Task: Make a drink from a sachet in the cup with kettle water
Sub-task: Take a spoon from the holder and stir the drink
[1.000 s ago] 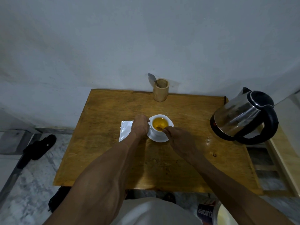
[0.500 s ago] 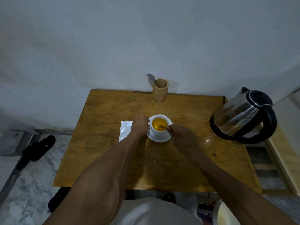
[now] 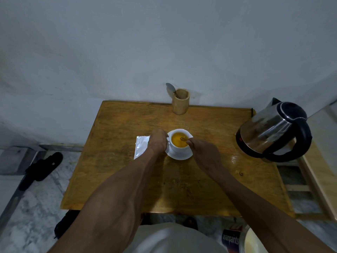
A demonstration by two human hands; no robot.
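Beside table (image 3: 116, 161) centre, cup (image 3: 179, 146) between hands.

Your left hand (image 3: 158, 141) is curled, its fingers closed against the left side of the cup (image 3: 179, 147). Your right hand (image 3: 204, 154) is pinched shut on a spoon (image 3: 183, 139), fingertips at the cup's right rim. Both bare forearms reach forward, converging ahead of you.

Wooden table (image 3: 127, 179) bears saucer (image 3: 179, 156), sachet (image 3: 141, 148), wooden holder (image 3: 180, 105), kettle (image 3: 273, 132).
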